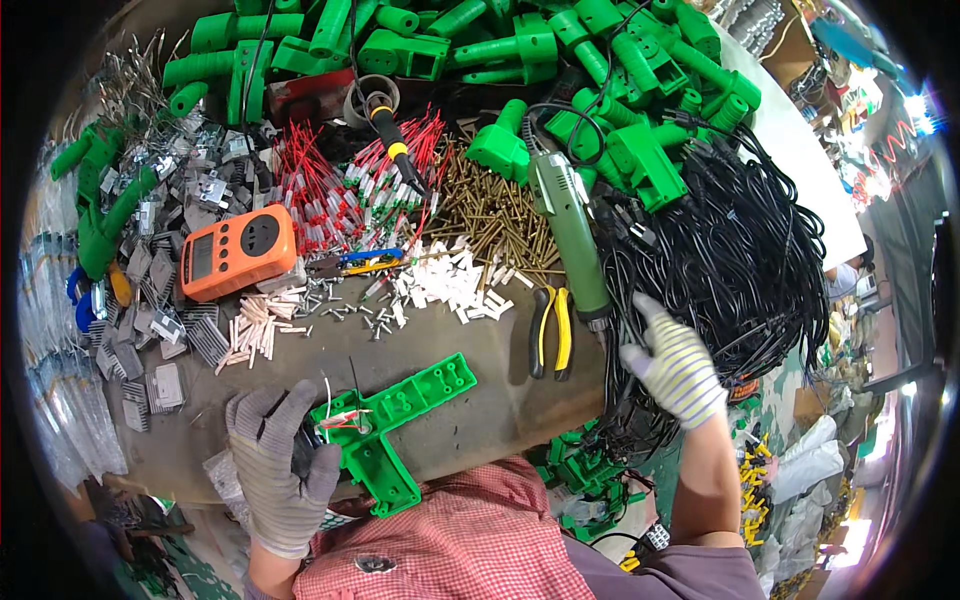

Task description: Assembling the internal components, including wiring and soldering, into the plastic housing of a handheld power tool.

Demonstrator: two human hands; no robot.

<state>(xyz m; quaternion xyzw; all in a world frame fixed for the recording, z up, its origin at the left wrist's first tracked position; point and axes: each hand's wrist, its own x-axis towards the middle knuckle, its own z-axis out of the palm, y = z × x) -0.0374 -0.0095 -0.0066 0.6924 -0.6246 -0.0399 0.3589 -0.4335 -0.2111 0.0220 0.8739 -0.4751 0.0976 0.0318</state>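
Note:
My left hand [278, 470], in a striped knit glove, grips the left end of a green plastic housing half [405, 400]. The housing is T-shaped and lies open side up at the table's near edge. White, red and black wires stand out of its left end. Something dark shows between my left fingers and thumb, partly hidden. My right hand [680, 365], gloved too, is at the left edge of a heap of black power cords [700, 260]. Its thumb and forefinger are spread apart, with nothing visible between them. Just left of it hangs a green electric screwdriver [570, 230].
Yellow-black pliers [550, 333], brass screws [490, 210], white plastic pieces [455, 280], red-wired parts [320, 190] and an orange meter [238, 252] lie across the table. A soldering iron [392, 140] rests behind them. Green housings [500, 50] are piled at the back, grey metal parts [170, 290] at left.

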